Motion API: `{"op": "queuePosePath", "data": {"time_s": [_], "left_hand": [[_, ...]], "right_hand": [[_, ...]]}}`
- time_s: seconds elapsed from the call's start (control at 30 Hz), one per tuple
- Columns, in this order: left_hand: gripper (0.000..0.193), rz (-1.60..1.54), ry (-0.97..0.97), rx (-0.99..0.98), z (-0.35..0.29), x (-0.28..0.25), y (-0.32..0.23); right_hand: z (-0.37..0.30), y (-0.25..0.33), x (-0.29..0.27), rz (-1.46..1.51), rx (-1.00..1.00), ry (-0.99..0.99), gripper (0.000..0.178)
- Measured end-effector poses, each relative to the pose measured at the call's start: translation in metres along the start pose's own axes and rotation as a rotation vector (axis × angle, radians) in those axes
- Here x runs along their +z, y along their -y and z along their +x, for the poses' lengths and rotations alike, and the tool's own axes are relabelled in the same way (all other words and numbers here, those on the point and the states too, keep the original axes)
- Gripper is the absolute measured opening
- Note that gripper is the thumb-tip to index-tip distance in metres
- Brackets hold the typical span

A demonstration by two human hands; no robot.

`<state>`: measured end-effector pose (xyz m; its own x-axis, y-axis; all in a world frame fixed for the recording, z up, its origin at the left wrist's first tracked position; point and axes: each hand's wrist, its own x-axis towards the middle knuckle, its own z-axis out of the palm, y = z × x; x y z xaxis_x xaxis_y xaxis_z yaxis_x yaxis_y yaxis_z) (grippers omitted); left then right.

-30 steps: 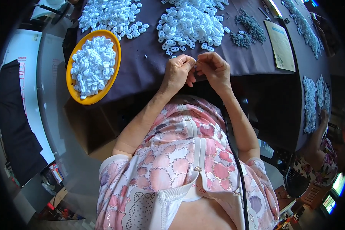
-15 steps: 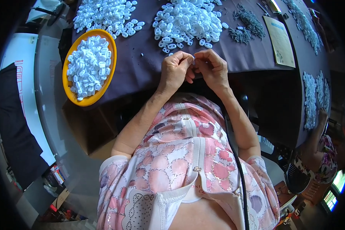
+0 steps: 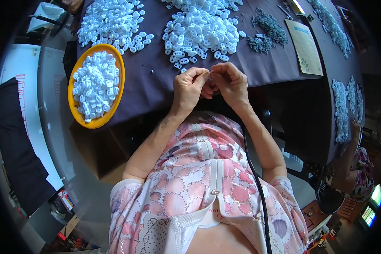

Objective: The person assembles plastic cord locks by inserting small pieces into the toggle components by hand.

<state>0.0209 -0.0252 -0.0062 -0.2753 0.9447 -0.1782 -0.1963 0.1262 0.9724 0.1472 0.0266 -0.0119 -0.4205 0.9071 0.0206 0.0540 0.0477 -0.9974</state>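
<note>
At the near edge of the dark-clothed table, my left hand (image 3: 188,89) and my right hand (image 3: 231,82) meet fingertip to fingertip. Both are closed in a pinch. A tiny pale bit shows between them, but the fingers hide most of it, so its kind cannot be told. Just beyond my hands lies a big heap of small white oval plastic pieces (image 3: 201,31), each with two holes. To the left, an orange oval tray (image 3: 121,80) is heaped with similar white pieces (image 3: 96,86).
Another white heap (image 3: 110,23) lies at the far left. Small grey parts (image 3: 271,29) and a tan paper packet (image 3: 304,46) lie to the right. More piles (image 3: 340,112) cover the right-hand table, where another person's arm (image 3: 351,144) reaches in. A black cable (image 3: 258,182) runs down my front.
The tabletop and tray sit slightly differently in view, and my hands appear a little lower. Both hands keep their fingertip pinch close together.
</note>
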Motion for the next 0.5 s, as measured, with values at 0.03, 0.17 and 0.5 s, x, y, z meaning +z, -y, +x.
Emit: {"op": "queuePosePath", "data": {"time_s": [0.03, 0.17, 0.5], "left_hand": [[0.013, -0.029, 0.011, -0.012, -0.001, -0.001, -0.001], [0.014, -0.038, 0.080, -0.020, -0.001, -0.006, -0.003], [0.012, -0.228, 0.017, -0.017, -0.002, -0.012, -0.003]], "right_hand": [[0.000, 0.000, 0.000, 0.032, 0.016, 0.010, 0.008], [0.000, 0.004, -0.003, 0.005, 0.018, 0.040, 0.010], [0.013, 0.008, -0.025, -0.325, -0.074, -0.045, 0.011]]}}
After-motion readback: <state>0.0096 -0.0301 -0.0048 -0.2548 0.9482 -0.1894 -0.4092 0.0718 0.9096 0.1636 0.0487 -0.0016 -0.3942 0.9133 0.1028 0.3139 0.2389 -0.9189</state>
